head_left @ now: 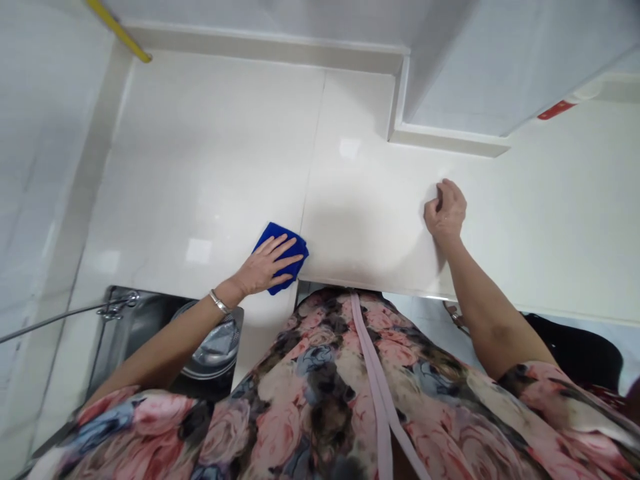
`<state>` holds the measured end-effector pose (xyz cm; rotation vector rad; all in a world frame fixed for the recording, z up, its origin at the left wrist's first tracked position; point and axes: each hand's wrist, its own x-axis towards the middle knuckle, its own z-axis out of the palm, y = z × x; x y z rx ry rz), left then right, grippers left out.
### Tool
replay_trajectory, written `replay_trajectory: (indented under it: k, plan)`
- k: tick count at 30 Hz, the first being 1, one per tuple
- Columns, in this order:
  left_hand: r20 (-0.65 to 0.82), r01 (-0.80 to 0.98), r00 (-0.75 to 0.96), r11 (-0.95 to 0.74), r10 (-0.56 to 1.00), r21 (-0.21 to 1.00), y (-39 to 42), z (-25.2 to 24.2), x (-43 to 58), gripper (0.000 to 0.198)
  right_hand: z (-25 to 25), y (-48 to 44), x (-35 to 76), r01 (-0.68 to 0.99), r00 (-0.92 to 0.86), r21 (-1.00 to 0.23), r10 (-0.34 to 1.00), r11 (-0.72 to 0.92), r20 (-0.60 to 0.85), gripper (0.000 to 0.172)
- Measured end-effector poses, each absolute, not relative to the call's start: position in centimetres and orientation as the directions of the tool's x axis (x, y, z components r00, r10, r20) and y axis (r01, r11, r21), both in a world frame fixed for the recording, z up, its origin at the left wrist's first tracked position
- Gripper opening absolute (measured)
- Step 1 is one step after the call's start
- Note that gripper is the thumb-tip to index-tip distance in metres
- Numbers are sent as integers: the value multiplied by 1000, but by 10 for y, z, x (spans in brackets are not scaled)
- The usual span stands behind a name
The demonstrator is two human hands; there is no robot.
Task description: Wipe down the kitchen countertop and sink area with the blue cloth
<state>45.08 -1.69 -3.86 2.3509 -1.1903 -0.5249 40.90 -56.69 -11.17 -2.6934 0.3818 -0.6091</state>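
My left hand (271, 263) lies flat on a folded blue cloth (270, 233), fingers spread and pressing it to the white countertop (200, 167) close to its front edge. A silver bracelet or watch sits on that wrist. Farther right, my right hand (447, 212) rests its side on the countertop with the fingers loosely curled in. Nothing shows in its curl, and a small gap stands between thumb and forefinger.
At lower left is a steel sink (145, 327) with a metal bowl or strainer (213, 350) in it and a thin faucet (117, 303). A boxed wall corner (450, 141) juts in at upper right, near a red-handled item (557, 110). A yellow pipe (120, 30) meets the far left corner.
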Motion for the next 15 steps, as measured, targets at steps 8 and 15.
replay_trajectory:
  k: [8,15]
  plan:
    - [-14,-787,265,-225,-964,574,-142,-48,441,51,-109,-565,408,-192,882,-378,-328,-905,338,53]
    - [97,-876,237,-169,-967,453,-284,-63,410,58,-117,-568,412,-245,890,-437,-380,-866,254,58]
